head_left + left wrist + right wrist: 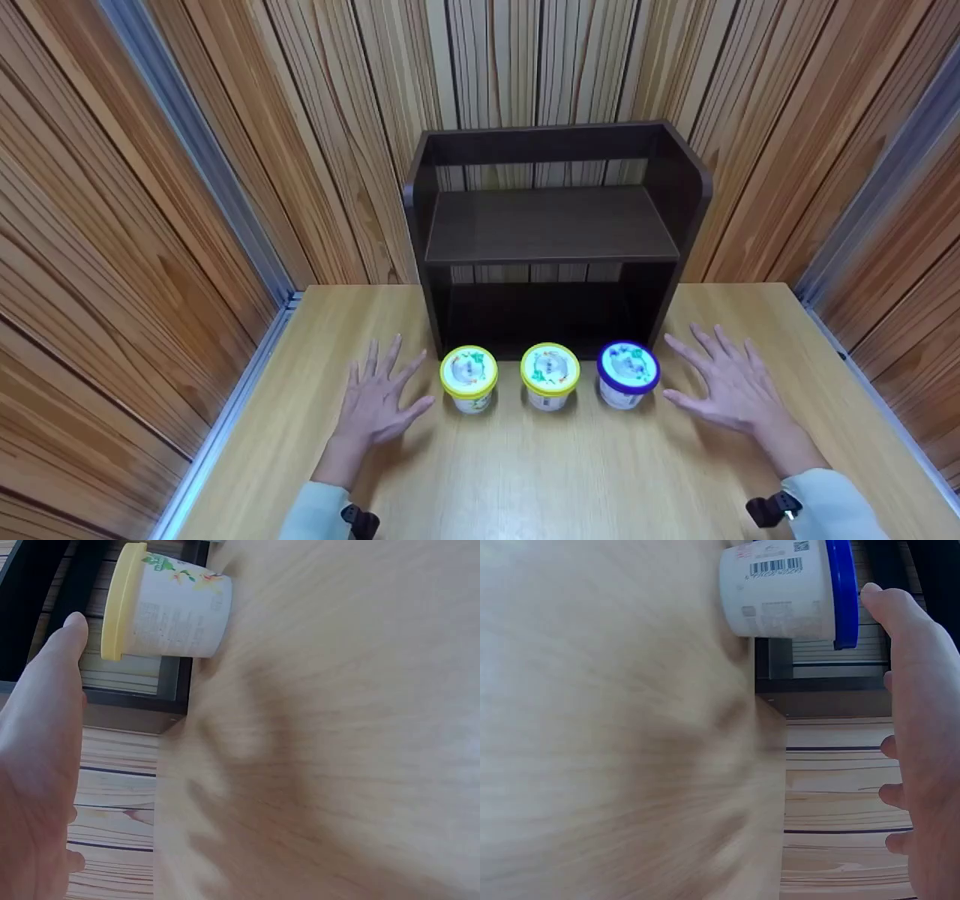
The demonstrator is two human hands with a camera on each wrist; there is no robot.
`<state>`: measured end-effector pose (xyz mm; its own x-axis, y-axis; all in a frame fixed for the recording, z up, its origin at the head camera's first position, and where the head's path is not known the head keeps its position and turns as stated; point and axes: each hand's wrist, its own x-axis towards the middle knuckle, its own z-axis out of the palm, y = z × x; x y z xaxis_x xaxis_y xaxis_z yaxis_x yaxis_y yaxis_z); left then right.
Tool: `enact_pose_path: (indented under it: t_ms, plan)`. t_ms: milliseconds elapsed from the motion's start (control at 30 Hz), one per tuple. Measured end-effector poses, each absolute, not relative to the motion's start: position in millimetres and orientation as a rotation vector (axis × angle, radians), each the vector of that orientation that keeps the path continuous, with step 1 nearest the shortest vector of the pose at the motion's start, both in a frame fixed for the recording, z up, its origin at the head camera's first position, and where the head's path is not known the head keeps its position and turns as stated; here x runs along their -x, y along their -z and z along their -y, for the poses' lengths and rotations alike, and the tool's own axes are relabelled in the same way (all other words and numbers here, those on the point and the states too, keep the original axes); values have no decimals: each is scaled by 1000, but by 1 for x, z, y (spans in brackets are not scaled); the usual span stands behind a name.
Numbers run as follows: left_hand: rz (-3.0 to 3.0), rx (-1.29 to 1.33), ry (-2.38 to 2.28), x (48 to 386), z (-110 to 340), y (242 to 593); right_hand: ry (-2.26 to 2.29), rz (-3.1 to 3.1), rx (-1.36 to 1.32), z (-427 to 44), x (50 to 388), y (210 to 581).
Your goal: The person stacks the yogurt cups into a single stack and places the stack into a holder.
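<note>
Three lidded tubs stand upright in a row on the table. The left tub [469, 379] and the middle tub [550, 376] have yellow lids; the right tub [628, 374] has a blue one. My left hand [379, 401], fingers spread and palm down, hovers left of the row, its thumb toward the left tub without touching it. On the other side my right hand [731, 386] is spread likewise, near the blue-lidded tub but apart from it. Neither hand holds anything. Both wrist views show a hand's shadow on the wood and the nearest tub beyond the thumb.
Behind the tubs stands a dark brown two-tier shelf [555, 225], its lower front edge close to them. Wood-patterned panels [337, 150] enclose the light wooden table [510, 480] at the back and sides. Metal rails [225, 420] run along the side edges.
</note>
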<state>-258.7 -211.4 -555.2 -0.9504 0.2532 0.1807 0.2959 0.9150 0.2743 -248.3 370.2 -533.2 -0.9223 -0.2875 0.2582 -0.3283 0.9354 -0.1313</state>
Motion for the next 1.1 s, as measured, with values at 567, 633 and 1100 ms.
enact_pose_path:
  t_ms: [567, 633, 1100]
  plan:
    - [2938, 442, 562, 271, 199, 550, -304, 2871, -504, -360, 259, 523]
    - [2928, 445, 584, 272, 198, 550, -306, 2867, -512, -358, 261, 523]
    - [2858, 454, 738, 278, 187, 562, -465, 2856, -474, -357, 265, 537]
